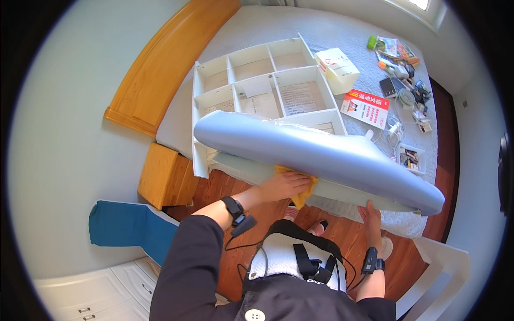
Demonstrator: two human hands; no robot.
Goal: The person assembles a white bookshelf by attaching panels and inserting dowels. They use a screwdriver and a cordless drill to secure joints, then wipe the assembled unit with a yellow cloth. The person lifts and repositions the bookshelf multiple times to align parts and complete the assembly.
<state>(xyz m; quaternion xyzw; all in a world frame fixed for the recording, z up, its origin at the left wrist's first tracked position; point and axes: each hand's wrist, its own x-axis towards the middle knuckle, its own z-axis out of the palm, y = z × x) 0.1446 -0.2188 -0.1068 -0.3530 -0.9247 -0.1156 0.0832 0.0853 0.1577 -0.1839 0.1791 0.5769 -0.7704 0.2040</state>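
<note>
A long panel (316,152) with a glossy silver-blue curved face stands tilted across the near edge of the bed; its kind is unclear. Under that face runs a flatter pale green-grey side. Against this side my left hand (284,185) presses a yellow cloth (301,199), its fingers closed over the cloth. Farther right, my right hand (370,215) is at the panel's lower edge, fingers up against it as if gripping; part of that grip is hard to make out. Both wrists wear black devices with straps.
Behind the panel a white compartment shelf (231,75) lies on the bed (267,20). A white box (338,69), a red-and-white book (365,108), a small bin of items (420,155) and loose cables lie to its right. A wooden nightstand (158,174) and blue chair (115,222) stand left.
</note>
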